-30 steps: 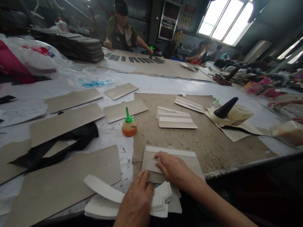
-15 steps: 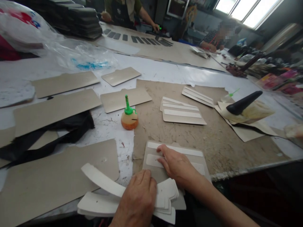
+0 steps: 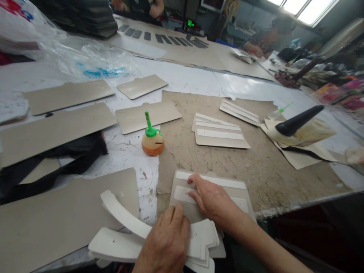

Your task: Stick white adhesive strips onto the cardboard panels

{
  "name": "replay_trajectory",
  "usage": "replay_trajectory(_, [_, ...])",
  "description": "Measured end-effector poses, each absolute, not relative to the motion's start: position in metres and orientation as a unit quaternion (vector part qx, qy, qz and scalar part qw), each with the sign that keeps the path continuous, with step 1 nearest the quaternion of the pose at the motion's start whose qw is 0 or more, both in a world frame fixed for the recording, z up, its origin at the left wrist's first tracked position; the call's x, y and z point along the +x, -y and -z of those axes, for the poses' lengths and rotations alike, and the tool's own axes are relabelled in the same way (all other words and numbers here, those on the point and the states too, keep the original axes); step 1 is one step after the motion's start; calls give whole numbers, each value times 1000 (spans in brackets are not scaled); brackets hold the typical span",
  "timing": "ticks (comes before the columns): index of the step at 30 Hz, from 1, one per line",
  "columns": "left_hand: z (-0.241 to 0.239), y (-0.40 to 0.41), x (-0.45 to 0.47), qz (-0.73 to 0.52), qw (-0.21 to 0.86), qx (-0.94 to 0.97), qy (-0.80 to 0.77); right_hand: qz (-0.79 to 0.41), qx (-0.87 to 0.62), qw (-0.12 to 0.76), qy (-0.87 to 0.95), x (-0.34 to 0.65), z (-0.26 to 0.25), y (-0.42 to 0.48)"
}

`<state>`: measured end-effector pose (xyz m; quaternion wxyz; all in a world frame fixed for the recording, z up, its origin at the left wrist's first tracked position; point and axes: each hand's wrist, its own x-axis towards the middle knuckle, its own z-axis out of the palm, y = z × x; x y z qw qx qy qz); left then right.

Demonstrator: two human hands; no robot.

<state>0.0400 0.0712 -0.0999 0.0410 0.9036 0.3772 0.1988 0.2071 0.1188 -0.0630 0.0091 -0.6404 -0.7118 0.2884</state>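
Note:
In the head view, my left hand point(image 3: 167, 237) is closed around a loose bundle of white strips point(image 3: 116, 242) at the table's front edge. One strip curves up and away to the left. My right hand point(image 3: 212, 195) rests on a beige panel point(image 3: 184, 216), its thumb and forefinger apart, touching a white strip point(image 3: 180, 193) that lies flat across it. Another white strip point(image 3: 233, 184) runs along the panel's far edge. Part of the panel is hidden beneath my hands and the bundle. A round bottle point(image 3: 152, 144) with a green nozzle and orange liquid stands beyond.
Panels bearing white strips point(image 3: 222, 142) lie on brown paper point(image 3: 182, 155). Plain beige panels point(image 3: 68, 212) spread leftward, some over black material point(image 3: 85, 155). A black-handled tool point(image 3: 298, 121) rests at right. Plastic bags point(image 3: 93, 64) lie back left. Two people work across the table.
My hands hold nearly the same position on the strips and panel, while the view has shifted slightly. The person at the back has drawn a hand away from the green-lit device.

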Motion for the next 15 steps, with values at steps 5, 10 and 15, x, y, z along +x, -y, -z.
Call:
replay_trajectory(5, [103, -76, 41, -187, 37, 910, -368, -287, -640, -6, 712, 208, 68, -121])
replay_trajectory(10, [105, -82, 40, -154, 45, 927, -338, -275, -646, -39, 711, 205, 65, -123])
replay_trajectory(15, [112, -88, 40, -77, 22, 952, -296, -235, -664, -66, 707, 196, 54, -123])
